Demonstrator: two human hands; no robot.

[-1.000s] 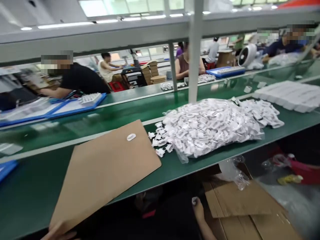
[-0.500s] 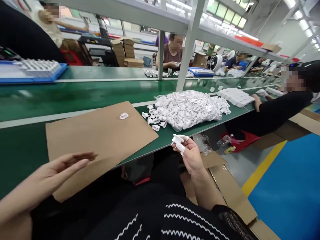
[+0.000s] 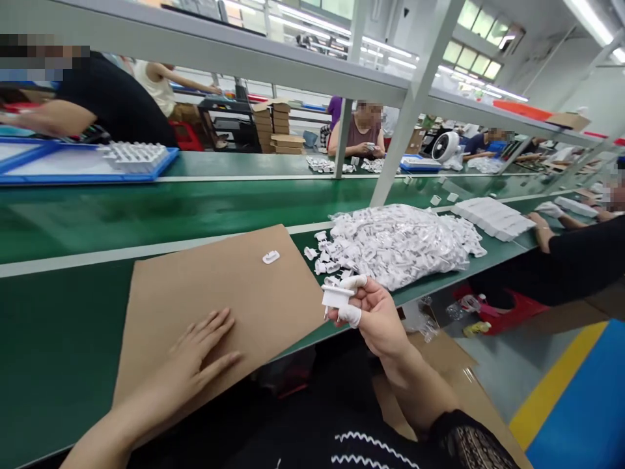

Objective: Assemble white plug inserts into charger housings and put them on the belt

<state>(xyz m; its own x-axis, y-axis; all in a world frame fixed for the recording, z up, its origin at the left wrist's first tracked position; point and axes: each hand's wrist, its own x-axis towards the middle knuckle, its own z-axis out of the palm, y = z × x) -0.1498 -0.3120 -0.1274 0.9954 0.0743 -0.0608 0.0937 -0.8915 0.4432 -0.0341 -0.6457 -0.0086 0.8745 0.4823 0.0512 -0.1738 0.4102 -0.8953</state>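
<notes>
Between thumb and index finger, both in white finger cots, my right hand [image 3: 378, 319] pinches a white plastic plug housing [image 3: 336, 297] with metal pins pointing down. It is held above the bench's front edge. My left hand [image 3: 202, 348] lies flat on a brown cardboard sheet [image 3: 170, 286], fingers a little spread, holding nothing. Farther back on the sheet rests a single white oval plastic part [image 3: 271, 257]. Beyond my right hand, a clear plastic bag [image 3: 395, 244] is heaped with similar white parts, and loose white parts [image 3: 325, 260] spill from its left side.
Green bench [image 3: 63, 312] runs left to right, with a grey shelf post [image 3: 410, 111] behind the bag. White blocks [image 3: 493, 218] stand in a row to the right, near a co-worker's hand [image 3: 541, 231]. A blue-rimmed tray [image 3: 83, 170] sits across the bench at left.
My left hand has come down from above onto the cardboard, moving right. My right hand still holds the plug housing, now turned with its pins down. The view has shifted left.
</notes>
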